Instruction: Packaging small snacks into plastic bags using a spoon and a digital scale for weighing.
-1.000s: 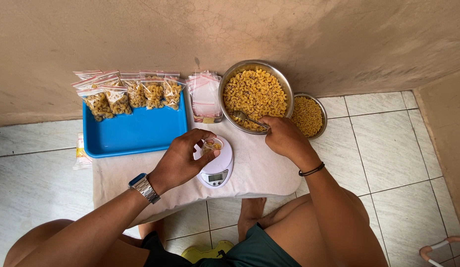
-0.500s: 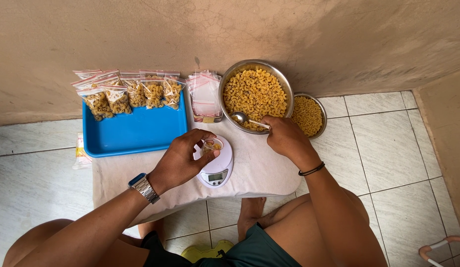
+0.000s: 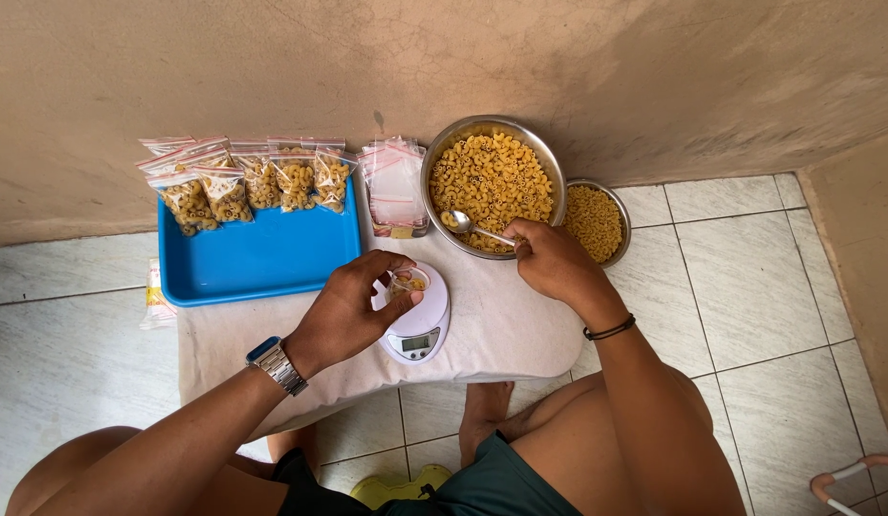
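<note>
Head view: right hand (image 3: 556,264) gripping spoon (image 3: 460,222) over macaroni bowl (image 3: 492,182).

Upper left: row of clear zip bags of macaroni (image 3: 248,182), red-striped tops, along the blue tray's far edge. Centre top: stack of empty zip bags (image 3: 394,183). Centre: small open bag (image 3: 406,283) on white scale, grey screen (image 3: 419,341) below. Far left: small packet (image 3: 155,294).
</note>
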